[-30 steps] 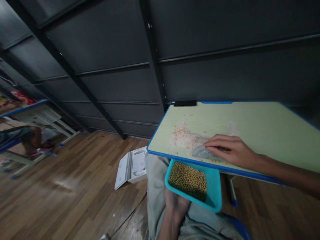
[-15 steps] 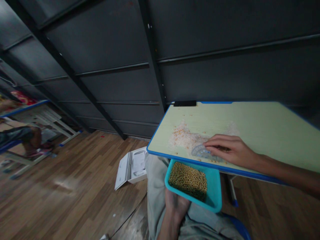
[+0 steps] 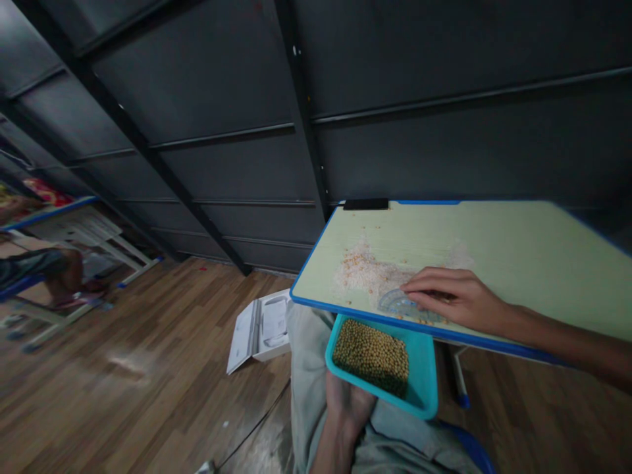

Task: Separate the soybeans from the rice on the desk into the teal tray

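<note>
My right hand [image 3: 457,296] rests low over the table's near edge, thumb and fingers pinched on a clear plastic protractor [image 3: 392,301]. The protractor lies almost flat on the tabletop, its right part covered by my fingers. Beside it spreads a pile of white rice grains [image 3: 368,275] with orange-yellow kernels scattered in it. A few more kernels lie along the near edge. Below that edge, over my lap, my left hand [image 3: 345,398] holds a turquoise plastic tray [image 3: 422,388] from underneath, its fingers mostly hidden. Round yellowish-green beans [image 3: 372,355] fill the tray's left and middle part.
The pale green table [image 3: 523,263] has a blue rim, with a black flat object [image 3: 365,205] at its back left. A dark panelled wall stands behind. On the floor are an open white box [image 3: 261,329] and a cable. Another person's leg [image 3: 64,270] shows at the far left.
Very little differs. The protractor and my right hand have shifted only slightly at the near edge; the tray and my left hand stay in place.
</note>
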The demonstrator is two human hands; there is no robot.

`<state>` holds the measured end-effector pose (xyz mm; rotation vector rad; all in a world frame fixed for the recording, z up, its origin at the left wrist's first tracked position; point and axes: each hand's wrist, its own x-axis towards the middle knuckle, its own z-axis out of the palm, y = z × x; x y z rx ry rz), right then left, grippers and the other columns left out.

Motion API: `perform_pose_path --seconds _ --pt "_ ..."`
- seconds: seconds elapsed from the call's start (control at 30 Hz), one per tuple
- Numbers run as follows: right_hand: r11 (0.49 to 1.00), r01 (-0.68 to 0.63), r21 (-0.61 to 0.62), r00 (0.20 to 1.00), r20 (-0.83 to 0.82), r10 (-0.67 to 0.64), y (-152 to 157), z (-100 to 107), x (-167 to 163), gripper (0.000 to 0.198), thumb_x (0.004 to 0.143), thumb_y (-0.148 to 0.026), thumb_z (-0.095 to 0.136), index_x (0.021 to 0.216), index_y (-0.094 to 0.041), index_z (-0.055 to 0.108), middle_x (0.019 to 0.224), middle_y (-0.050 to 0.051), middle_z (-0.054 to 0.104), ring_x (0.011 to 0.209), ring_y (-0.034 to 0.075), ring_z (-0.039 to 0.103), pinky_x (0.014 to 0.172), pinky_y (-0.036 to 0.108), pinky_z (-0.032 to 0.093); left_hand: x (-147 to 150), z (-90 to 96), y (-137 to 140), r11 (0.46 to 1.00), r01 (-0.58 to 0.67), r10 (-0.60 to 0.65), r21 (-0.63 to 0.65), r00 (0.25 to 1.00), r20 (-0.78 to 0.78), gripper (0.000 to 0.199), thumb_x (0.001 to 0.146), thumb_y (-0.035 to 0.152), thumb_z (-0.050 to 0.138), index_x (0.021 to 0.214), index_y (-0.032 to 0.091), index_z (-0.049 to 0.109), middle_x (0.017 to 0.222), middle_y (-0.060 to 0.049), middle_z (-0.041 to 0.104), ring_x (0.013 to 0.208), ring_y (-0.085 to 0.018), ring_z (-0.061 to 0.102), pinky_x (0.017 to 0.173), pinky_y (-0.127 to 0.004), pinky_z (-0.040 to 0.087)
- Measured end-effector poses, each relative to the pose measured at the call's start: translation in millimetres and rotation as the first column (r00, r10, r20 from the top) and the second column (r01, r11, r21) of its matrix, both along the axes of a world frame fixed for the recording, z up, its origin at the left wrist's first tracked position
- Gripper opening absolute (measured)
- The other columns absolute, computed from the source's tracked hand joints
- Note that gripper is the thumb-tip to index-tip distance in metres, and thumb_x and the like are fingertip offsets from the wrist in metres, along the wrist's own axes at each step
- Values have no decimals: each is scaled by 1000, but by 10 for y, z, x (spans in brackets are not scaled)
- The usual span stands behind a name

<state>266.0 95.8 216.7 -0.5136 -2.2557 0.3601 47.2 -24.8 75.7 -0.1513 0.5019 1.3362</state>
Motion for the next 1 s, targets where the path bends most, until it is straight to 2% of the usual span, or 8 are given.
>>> perform_pose_path --seconds 0.3,0.57,0.7,0.87,1.0 --pt "999 -22 -34 999 23 23 -4 -1 11 20 97 -22 66 112 -23 79 101 6 80 91 18 75 82 31 61 -13 -6 -25 998 27 -26 49 999 -35 33 98 28 53 123 23 74 129 -9 74 135 -38 58 111 -56 48" --pt "999 -46 -27 998 47 47 -1 -13 28 19 98 -23 66 111 -23 79 101 6 79 92 17 75 83 30 60 -8 -8 -18 995 28 -27 99 1000 -12 32 97 23 51 115 23 77 131 -8 74 136 -38 56 111 -55 48" --pt "999 -47 1 995 83 47 9 -36 44 21 99 -22 65 115 -23 78 105 6 79 95 17 74 85 30 59 1 6 -22 990 26 -25 136 1000 -11 35 96 20 48 117 23 77 132 -8 73 134 -39 58 109 -56 49" --pt "999 18 30 995 95 -21 34 -61 52 23 101 -22 61 119 -23 75 111 6 78 101 19 73 89 33 59 1 21 -20 997 31 -27 72 998 -60 38 94 22 50 123 25 75 130 -7 74 127 -40 63 107 -56 52" --pt "992 127 3 989 71 -127 67 -76 54 22 102 -25 59 117 -23 74 109 7 77 98 20 73 86 35 59 -2 20 -14 1000 18 -16 15 997 -81 38 93 23 53 124 26 75 129 -7 74 124 -40 65 104 -54 54"
